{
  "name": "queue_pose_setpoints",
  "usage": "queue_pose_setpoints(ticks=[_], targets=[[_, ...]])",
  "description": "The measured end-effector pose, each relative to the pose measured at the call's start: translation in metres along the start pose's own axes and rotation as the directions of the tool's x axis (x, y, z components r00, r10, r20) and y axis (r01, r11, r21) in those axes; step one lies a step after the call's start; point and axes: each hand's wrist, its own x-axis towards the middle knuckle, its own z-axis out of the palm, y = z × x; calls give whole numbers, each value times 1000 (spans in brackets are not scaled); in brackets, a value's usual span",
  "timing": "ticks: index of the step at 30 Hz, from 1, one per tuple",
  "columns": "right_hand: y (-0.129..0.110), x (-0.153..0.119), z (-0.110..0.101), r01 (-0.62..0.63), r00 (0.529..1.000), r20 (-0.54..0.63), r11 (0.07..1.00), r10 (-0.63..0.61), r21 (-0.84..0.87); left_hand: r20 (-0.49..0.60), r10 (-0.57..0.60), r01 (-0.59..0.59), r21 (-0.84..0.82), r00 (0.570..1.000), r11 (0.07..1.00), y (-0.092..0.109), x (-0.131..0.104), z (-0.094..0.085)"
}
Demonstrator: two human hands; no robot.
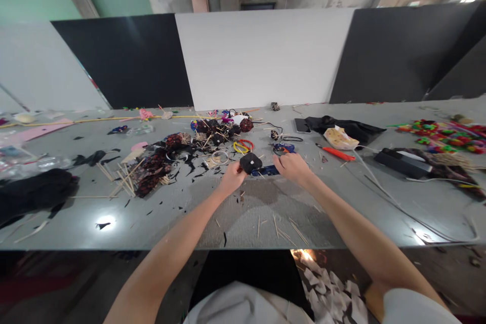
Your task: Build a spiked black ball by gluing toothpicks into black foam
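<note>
Near the middle of the grey table, my left hand is closed on a small black piece with a pale spot at its centre. My right hand is to the right of it, fingers bent together over the table beside a dark blue item; what they hold, if anything, is hidden. Just beyond my right hand lies a blue tool with some orange. Red and yellow rings sit behind the black piece.
To the left are dark red-black bundles and wooden sticks. On the right lie an orange cutter, a phone, a black box, a white cable and colourful fuzzy pieces. White and black panels stand behind.
</note>
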Motion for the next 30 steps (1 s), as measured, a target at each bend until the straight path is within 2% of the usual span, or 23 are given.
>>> queue_pose_setpoints(ticks=[5, 14, 24, 30], targets=[[0, 0, -1, -5, 1000, -16, 1000, 5, 22, -1, -9, 9, -22, 1000, 1000, 2, 0, 0], [2, -4, -6, -23, 999, -47, 1000, 24, 14, 37, -14, 19, -122, 999, 992, -10, 2, 1], [4, -6, -6, -23, 997, -77, 999, 26, 36, 59, -15, 21, -105, 998, 994, -6, 2, 2], [8, -5, -6, 1, 998, -65, 995, 5, 96, 27, -45, 48, -126, 999, 991, 0, 2, 3]])
